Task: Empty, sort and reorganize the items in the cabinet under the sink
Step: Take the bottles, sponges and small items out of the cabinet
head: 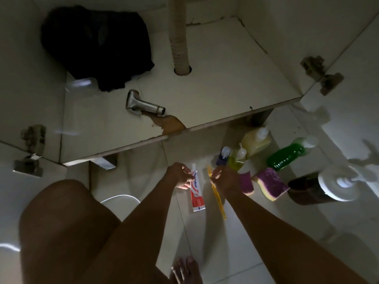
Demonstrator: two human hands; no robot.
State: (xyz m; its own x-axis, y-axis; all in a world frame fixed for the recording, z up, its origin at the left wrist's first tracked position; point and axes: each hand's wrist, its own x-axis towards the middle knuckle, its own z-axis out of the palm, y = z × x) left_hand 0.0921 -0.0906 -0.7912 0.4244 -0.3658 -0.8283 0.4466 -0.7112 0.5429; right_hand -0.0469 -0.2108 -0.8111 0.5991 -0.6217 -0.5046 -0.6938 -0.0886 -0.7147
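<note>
Bare forearms, unadorned fingers, bare knee, bare foot

Lower centre of frame: toothpaste tube, white and red. Brand word runs lengthwise down its upper half in red script on white, reads "Pepsodent"; the fingers of the left hand pinch the tube right beside the first letters. Further marks near the tube's lower end, too small to read. Right of centre: green bottle, dark lettering on its near end, blurred, unreadable.
</note>
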